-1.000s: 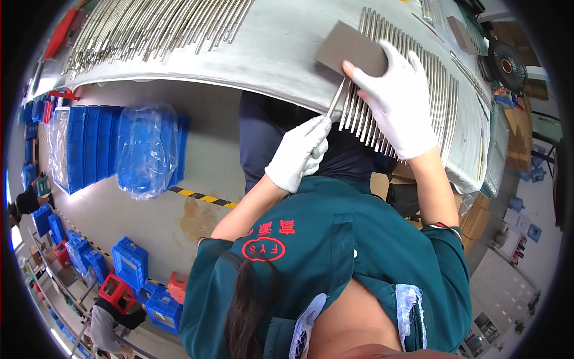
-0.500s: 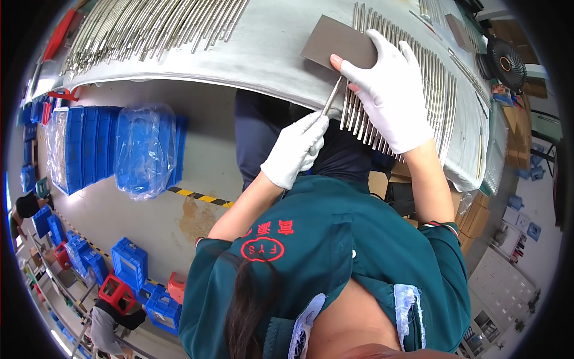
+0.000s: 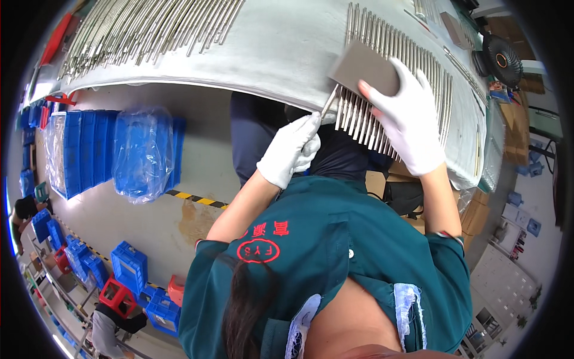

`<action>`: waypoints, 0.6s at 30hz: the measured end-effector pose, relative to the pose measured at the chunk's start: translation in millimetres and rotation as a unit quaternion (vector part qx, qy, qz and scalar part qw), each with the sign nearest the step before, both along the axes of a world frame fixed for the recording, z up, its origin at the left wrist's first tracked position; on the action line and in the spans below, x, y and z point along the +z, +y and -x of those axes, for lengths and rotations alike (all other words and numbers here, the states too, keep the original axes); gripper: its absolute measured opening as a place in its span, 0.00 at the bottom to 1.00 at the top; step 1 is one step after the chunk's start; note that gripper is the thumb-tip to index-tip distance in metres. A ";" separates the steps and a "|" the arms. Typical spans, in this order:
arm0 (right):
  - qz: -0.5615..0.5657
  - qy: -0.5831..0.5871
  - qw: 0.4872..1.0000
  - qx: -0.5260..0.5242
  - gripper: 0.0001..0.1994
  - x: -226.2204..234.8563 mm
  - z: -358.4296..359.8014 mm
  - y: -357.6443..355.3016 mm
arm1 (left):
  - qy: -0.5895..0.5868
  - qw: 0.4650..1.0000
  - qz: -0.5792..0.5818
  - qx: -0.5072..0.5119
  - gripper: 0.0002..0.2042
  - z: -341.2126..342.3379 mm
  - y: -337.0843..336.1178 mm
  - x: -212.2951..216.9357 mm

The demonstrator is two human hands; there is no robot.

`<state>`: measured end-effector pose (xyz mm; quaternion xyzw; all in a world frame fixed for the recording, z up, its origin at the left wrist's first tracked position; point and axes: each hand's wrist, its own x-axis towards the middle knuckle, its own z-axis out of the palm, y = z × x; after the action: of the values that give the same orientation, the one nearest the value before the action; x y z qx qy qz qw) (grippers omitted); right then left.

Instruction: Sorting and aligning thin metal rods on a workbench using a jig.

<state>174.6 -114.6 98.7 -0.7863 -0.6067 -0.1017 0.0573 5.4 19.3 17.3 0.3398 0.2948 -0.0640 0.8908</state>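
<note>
My left hand (image 3: 290, 152), in a white glove, is closed round the near end of a thin metal rod (image 3: 329, 100), which points up and away past the table's front edge. My right hand (image 3: 412, 119), gloved in white with bare fingertips showing, grips a flat grey-brown block like a sanding sponge (image 3: 368, 67) by its right side. The block's lower left corner is just above the rod's far tip; whether they touch I cannot tell. Under the block and the right hand lies a row of similar metal rods (image 3: 357, 122), their near ends sticking out over the edge.
Many more rods (image 3: 158, 27) lie side by side at the table's (image 3: 281, 54) far left. A second grey-brown block (image 3: 455, 30) and a black fan (image 3: 502, 60) are at the far right. Blue crates (image 3: 89, 149), some wrapped in plastic, stand on the floor left. Another person (image 3: 107, 332) is lower left.
My right hand and the block have moved right and nearer to me, off the upper part of the rod. My left hand has shifted slightly left, still holding the rod.
</note>
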 end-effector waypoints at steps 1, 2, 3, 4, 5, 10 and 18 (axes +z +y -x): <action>-0.001 0.000 1.000 0.000 0.24 2.8 -3.2 -14.1 | -0.013 0.999 0.051 -0.002 0.17 -0.1 -0.8 -2.7; 0.013 0.007 1.000 -0.022 0.25 7.0 -5.5 -26.2 | -0.026 0.994 0.102 -0.004 0.16 0.8 -0.4 -3.3; 0.026 0.015 0.999 -0.044 0.26 10.0 -6.4 -31.8 | -0.026 0.994 0.102 -0.003 0.16 0.9 0.2 -2.1; 0.013 0.046 0.997 -0.063 0.25 12.4 -4.9 -30.8 | -0.030 0.994 0.107 -0.010 0.17 -0.8 1.6 -0.8; 0.013 0.045 0.997 -0.065 0.25 15.1 -3.2 -27.6 | -0.034 0.993 0.111 -0.016 0.19 -1.8 2.4 -0.1; -0.032 -0.009 0.999 -0.015 0.22 2.1 6.6 11.5 | -0.029 0.997 0.062 -0.029 0.19 -2.0 1.1 0.3; 0.005 0.032 0.999 -0.025 0.22 3.4 -3.2 -5.4 | -0.027 0.999 0.036 -0.009 0.17 -0.4 2.2 -0.4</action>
<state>177.8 -119.9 102.1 -0.8042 -0.5854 -0.0754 0.0702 5.8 21.5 16.9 0.3120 0.2651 -0.0731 0.9094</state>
